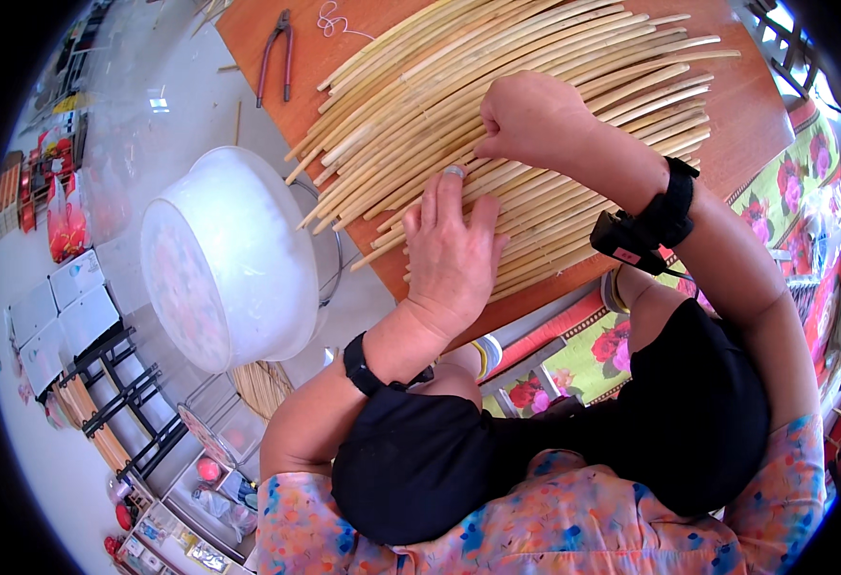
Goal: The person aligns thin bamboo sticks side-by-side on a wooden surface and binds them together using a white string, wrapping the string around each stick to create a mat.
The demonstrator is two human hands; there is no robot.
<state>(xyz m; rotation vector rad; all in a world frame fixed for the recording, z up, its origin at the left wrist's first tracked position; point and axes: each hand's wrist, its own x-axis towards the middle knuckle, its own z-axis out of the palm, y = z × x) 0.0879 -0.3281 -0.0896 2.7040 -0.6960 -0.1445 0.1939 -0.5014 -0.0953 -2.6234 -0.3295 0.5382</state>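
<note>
Left hand point(454, 251) has fingers slightly spread, pale sticks point(420, 125) right under them. Right hand point(535, 117) has fingers curled, just beyond the left's, can't tell if they're pinching anything. Pliers point(265, 67) lie past the left fingers.

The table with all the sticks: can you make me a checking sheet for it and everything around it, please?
Surface: brown table, mostly covered.
Main things: many pale sticks, lying side by side.
Clutter: red-handled pliers and a curl of white string near the far left.
Hands: left hand rests spread on the sticks; right hand is curled above them, its grip hidden.
Cables: a thin black cable by the right wrist.
Surroundings: white round tub at left; flowered cloth beyond the near edge.
</note>
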